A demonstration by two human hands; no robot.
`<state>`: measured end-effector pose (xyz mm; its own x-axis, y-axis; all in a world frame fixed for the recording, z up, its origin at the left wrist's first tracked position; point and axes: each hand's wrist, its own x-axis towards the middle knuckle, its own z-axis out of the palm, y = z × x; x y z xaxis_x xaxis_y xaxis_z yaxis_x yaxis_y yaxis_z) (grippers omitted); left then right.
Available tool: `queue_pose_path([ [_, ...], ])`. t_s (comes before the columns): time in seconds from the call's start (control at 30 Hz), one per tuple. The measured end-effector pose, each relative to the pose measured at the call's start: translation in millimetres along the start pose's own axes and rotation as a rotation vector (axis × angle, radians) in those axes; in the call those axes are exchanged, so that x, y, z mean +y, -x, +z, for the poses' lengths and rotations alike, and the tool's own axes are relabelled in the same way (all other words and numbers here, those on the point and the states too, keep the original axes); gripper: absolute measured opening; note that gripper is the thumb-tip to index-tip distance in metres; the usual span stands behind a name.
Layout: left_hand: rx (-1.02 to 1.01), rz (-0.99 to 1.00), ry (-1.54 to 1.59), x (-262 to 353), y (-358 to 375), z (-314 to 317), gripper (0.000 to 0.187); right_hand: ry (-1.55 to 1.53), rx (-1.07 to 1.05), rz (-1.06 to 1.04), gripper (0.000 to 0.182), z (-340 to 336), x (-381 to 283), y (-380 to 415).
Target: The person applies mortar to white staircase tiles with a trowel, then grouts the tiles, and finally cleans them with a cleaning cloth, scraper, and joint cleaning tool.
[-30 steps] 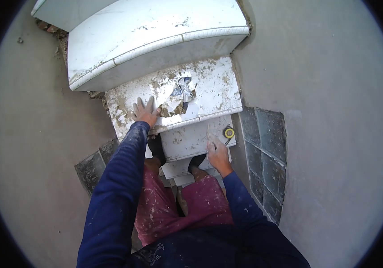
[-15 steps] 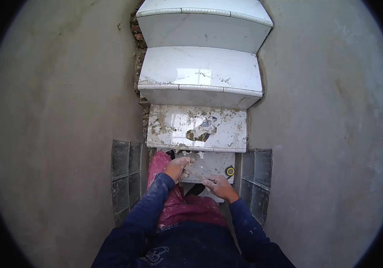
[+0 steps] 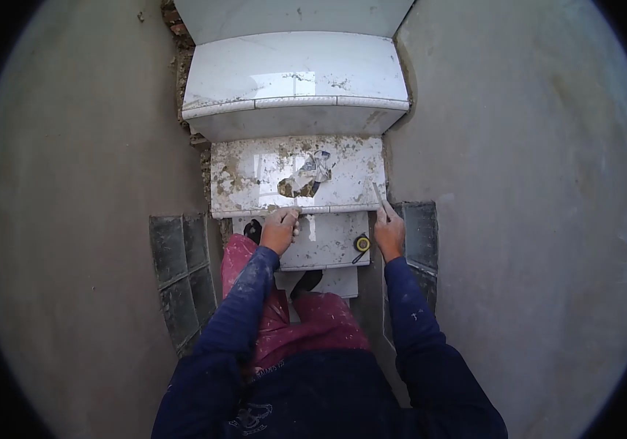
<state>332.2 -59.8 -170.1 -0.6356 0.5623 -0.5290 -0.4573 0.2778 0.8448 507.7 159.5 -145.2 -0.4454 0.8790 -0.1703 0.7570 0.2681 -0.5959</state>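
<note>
My left hand (image 3: 279, 228), dusty and closed, is at the front edge of a dirt-spattered white step (image 3: 357, 164); what its fingers hold, if anything, is too small to name. At the right end of that step, my right hand (image 3: 389, 230) grips a thin, flat tool (image 3: 378, 192) that points up and slightly left over the tread. A crumpled bag (image 3: 315, 170) with a brown patch beside it lies on the middle of this step. On the step below sits a yellow and black tape measure (image 3: 361, 244).
Cleaner white steps (image 3: 299, 66) rise ahead between grey plastered walls (image 3: 518, 183). Glass blocks are set low in both walls, left (image 3: 170, 245) and right (image 3: 421, 230). Rough mortar and brick (image 3: 181, 44) show along the left stair edge. My feet are on the lower steps.
My hands have moved apart and forward, the right one to the right with the thin tool raised over the step. The view has shifted, so the stairs appear lower left... nearer the left and higher.
</note>
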Motion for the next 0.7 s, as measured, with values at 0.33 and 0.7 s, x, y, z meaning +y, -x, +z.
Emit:
queue_pose_path([
  [0.33,-0.221,-0.074,-0.300,-38.1,-27.3,41.7,0.027,0.343,0.123,0.051,0.049,107.0,87.9,-93.0],
  [0.7,-0.293,-0.033,-0.465,-25.4,-48.1,45.7,0.026,0.526,0.130,0.091,0.053,126.5,87.2,-115.5],
])
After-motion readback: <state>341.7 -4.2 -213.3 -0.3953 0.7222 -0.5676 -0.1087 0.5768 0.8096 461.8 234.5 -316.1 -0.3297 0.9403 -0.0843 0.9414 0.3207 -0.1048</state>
